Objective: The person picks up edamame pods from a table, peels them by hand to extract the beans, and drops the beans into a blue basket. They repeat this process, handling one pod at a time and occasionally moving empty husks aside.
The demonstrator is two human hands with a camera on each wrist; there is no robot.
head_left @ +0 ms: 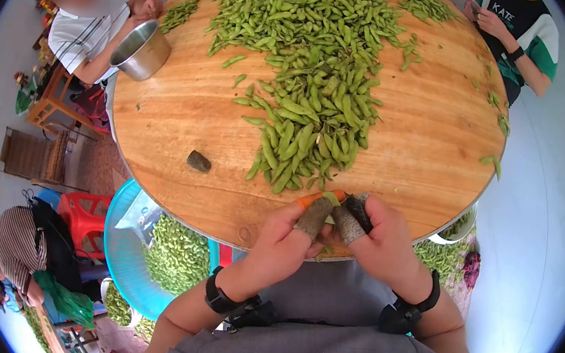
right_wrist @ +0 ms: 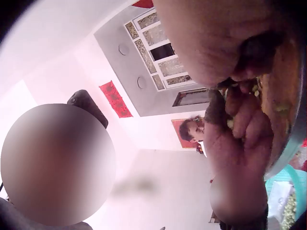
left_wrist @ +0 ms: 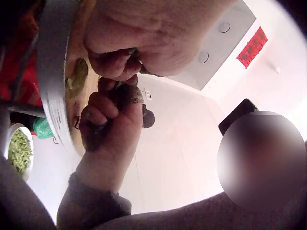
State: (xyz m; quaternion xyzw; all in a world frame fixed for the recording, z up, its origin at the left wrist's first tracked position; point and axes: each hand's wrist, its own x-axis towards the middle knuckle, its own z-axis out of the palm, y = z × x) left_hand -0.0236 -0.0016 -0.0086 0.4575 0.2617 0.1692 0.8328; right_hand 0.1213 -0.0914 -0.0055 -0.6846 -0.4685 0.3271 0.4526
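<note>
At the table's near edge, my left hand (head_left: 279, 238) and right hand (head_left: 389, 246) meet, thumbs side by side. Between the thumb tips they pinch a green soybean pod (head_left: 331, 198), mostly covered by fingers. Grey-brown rough covers (head_left: 315, 216) sit on the thumbs; an orange cover wraps a left finger, and a black one shows on a right finger. Just beyond the hands, a pile of green soybean pods (head_left: 310, 110) stretches toward the far side. In the left wrist view the right hand (left_wrist: 112, 127) has curled fingers, as does the left hand (right_wrist: 242, 134) in the right wrist view.
A loose dark finger cover (head_left: 199, 161) lies left on the wooden table (head_left: 178, 117). A steel pot (head_left: 142, 50) stands at the left rim by a seated person. Below left is a turquoise basket (head_left: 121, 256) of shelled beans. Another person sits at the far right.
</note>
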